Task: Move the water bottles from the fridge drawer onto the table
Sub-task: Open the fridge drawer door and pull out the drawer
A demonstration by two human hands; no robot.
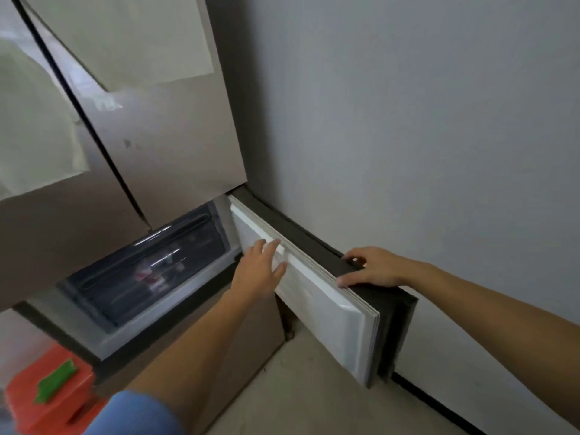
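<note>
A brown fridge (163,146) fills the left of the head view. Its lower right door (320,296) is swung wide open toward the wall, showing a white inner face. Behind it a dark drawer (147,271) sits in the fridge, with blurred red and white items behind its clear front. No water bottle can be made out. My left hand (260,271) reaches forward with straight fingers at the door's inner face, holding nothing. My right hand (370,268) rests on the door's dark top edge, fingers curled over it.
A grey wall (423,136) stands close on the right, just behind the open door. An orange plastic stool (53,394) with a green piece on it sits at the lower left. Beige floor (307,397) lies below the door. Pale sheets hang on the fridge's upper doors.
</note>
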